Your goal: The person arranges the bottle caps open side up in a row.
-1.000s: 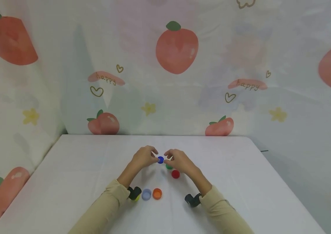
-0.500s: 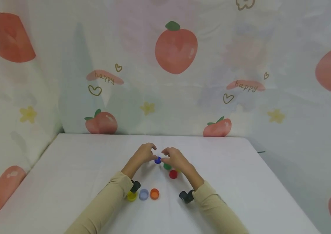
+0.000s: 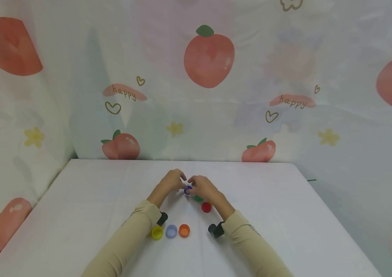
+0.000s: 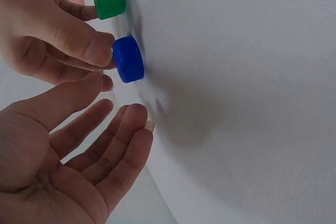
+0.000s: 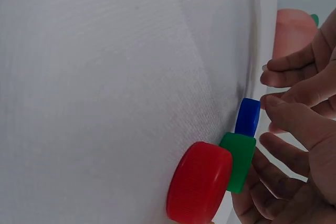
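Observation:
A blue bottle cap (image 4: pixel 128 60) stands on the white table, partly covered by fingers in the head view. My right hand (image 3: pixel 205 187) reaches over it, its thumb (image 4: pixel 98 51) at the cap's top face; whether they touch I cannot tell. My left hand (image 3: pixel 171 181) is at the cap's left, fingers loosely bent with nothing held. The two thumbs are close together. Beside the blue cap is a green cap (image 5: pixel 239 161), partly under the right hand in the head view. A red cap (image 3: pixel 206 207) lies closer to me.
Nearer to me, a yellow cap (image 3: pixel 157 232), a light blue cap (image 3: pixel 171 231) and an orange cap (image 3: pixel 184 231) form a row with their hollow sides up. Black wrist cameras (image 3: pixel 216 230) hang beneath the sleeves. A fruit-printed cloth (image 3: pixel 209 115) rises behind the table.
My right hand has shifted left over the blue cap, narrowing the gap to the left hand and covering more of the cap. The left hand stays almost in place. The near row looks unmoved.

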`<action>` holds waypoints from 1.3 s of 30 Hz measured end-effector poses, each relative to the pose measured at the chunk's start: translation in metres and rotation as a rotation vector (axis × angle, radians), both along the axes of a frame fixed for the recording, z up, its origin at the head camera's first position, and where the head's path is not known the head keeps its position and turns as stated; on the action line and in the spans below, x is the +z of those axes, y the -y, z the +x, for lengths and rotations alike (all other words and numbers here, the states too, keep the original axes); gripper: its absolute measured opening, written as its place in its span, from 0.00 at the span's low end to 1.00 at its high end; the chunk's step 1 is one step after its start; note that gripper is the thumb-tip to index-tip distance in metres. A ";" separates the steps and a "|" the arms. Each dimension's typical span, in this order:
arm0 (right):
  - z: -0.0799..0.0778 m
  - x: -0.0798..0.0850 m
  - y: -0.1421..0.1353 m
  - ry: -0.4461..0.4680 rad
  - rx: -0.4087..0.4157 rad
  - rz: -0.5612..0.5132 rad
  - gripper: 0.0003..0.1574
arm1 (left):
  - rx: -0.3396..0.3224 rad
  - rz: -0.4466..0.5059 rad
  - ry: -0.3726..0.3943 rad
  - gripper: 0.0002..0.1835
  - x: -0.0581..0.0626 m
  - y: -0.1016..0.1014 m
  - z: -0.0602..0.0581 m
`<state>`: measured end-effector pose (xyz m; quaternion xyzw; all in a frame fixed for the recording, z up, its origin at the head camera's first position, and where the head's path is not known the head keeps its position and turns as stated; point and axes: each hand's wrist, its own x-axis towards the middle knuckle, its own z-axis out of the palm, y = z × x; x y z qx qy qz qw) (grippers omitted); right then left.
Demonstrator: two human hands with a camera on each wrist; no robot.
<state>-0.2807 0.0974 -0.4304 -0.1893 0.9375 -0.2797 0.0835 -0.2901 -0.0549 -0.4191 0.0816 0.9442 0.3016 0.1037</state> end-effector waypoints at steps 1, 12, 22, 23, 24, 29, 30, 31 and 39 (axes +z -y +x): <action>-0.001 -0.001 0.001 -0.002 0.005 0.009 0.25 | -0.002 0.000 0.004 0.17 0.000 0.000 0.000; -0.004 -0.007 0.003 0.004 0.014 0.043 0.25 | -0.017 -0.029 -0.002 0.18 -0.005 -0.006 -0.004; -0.004 -0.006 0.003 -0.029 0.044 0.050 0.22 | -0.013 -0.061 0.022 0.17 -0.009 -0.010 -0.008; -0.004 -0.006 0.003 -0.033 0.044 0.051 0.22 | -0.016 -0.065 0.019 0.17 -0.009 -0.010 -0.008; -0.004 -0.007 0.003 -0.037 0.045 0.050 0.21 | -0.020 -0.067 0.015 0.17 -0.010 -0.010 -0.007; -0.004 -0.007 0.003 -0.039 0.043 0.057 0.21 | -0.025 -0.070 0.028 0.15 -0.009 -0.008 -0.005; -0.004 -0.007 0.003 -0.038 0.044 0.058 0.21 | -0.024 -0.068 0.036 0.15 -0.008 -0.008 -0.005; -0.003 -0.007 0.003 -0.038 0.043 0.059 0.21 | -0.023 -0.069 0.041 0.15 -0.008 -0.008 -0.005; -0.002 -0.006 0.001 -0.027 0.054 0.041 0.21 | -0.024 -0.056 0.048 0.15 -0.008 -0.004 -0.001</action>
